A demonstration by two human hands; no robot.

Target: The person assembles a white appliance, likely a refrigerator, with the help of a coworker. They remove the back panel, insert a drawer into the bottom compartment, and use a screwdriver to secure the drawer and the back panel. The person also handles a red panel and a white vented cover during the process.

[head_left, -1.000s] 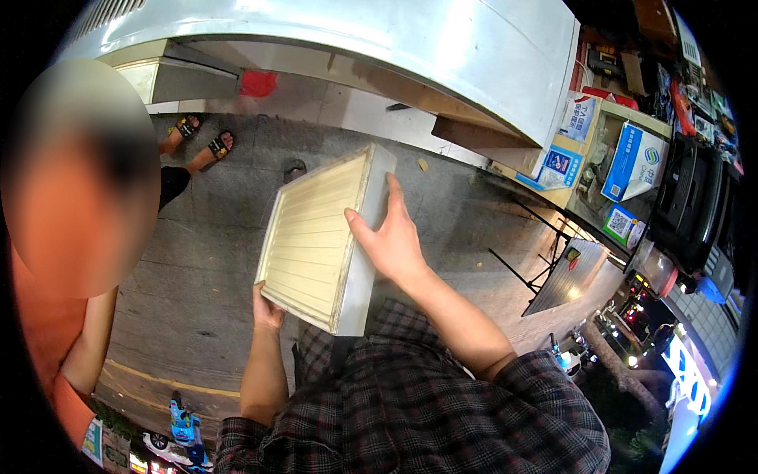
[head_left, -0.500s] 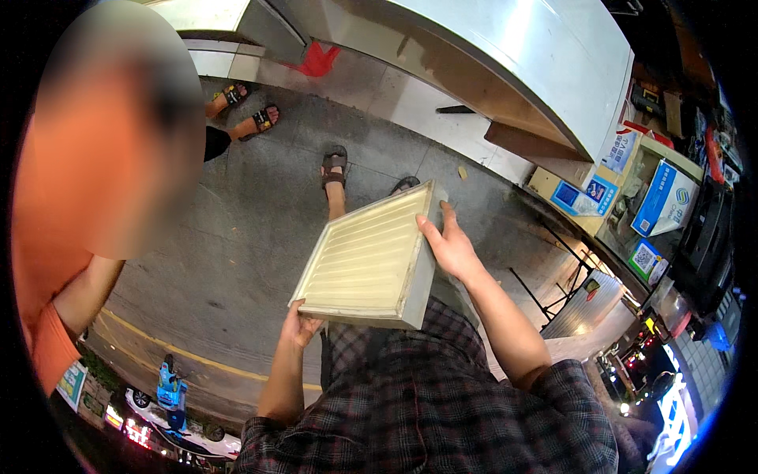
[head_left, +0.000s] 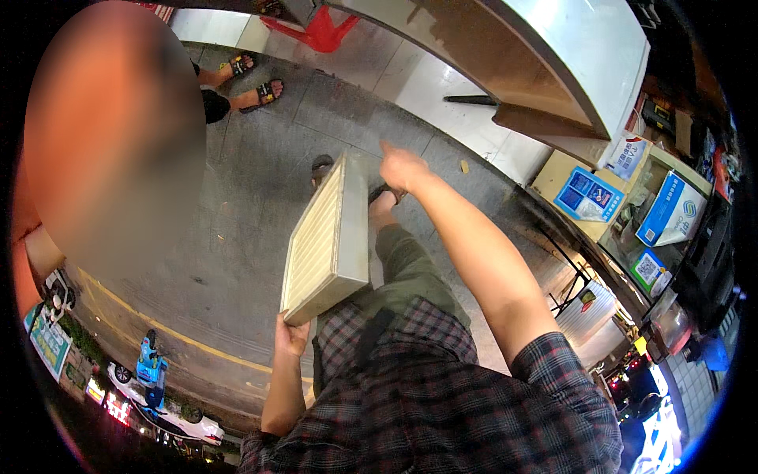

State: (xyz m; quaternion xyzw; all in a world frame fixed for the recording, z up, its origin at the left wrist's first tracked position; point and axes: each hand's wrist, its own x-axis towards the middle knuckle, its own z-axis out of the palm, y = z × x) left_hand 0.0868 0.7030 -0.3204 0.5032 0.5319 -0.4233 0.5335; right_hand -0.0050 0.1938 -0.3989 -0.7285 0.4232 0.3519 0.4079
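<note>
Pleated panel (head_left: pixel 316 237), cream face, grey sides: one — tilted, held above the paved floor (head_left: pixel 245 174). Left hand (head_left: pixel 293 336): closed on its lower corner. Right hand (head_left: pixel 403 169): partly open, index finger extended, empty — just beside the upper end.

Rect. box-like panel w/ cream ribbed face & plain pale grey sides (head_left: pixel 320 237), shallow re. its length; exact material unclear. Ribs run parallel inside a thin raised rim, which looks a bit grubby. Panel's held in mid-air, tilted, ribbed face turned up & to the L, one long plain side to the R, a short side twd. bottom of view. Lower L corner sits in the L hand (head_left: pixel 293 336); upper end's near the R hand (head_left: pixel 403 170), apparently w/o contact.
</note>
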